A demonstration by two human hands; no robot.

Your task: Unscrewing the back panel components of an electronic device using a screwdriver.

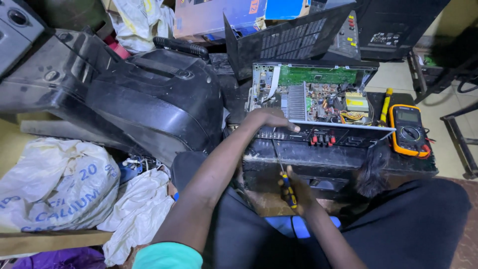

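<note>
2 hands busy | L hand (269, 119) flat on open amplifier (318, 107) rear edge, fingers spread | R hand (297, 192) fingers gripping screwdriver (284, 174)

Hands at the back panel of an opened amplifier

The left hand (266, 121) lay curled over the rear edge of the open amplifier chassis (318, 107), fingers touching the top of the back panel. The right hand (295, 192) gripped a screwdriver (284, 174) with a yellow-and-black handle, its thin shaft angled up toward the panel just below the left hand. Inside the chassis showed a green circuit board (317, 75), a finned heatsink (297, 102) and red speaker terminals (321, 139). A yellow-cased digital multimeter (409, 130) sat to the right beside a yellow-handled tool (385, 103). A large black plastic housing (149, 94) lay to the left, with white sacks (59, 184) below it.
</note>
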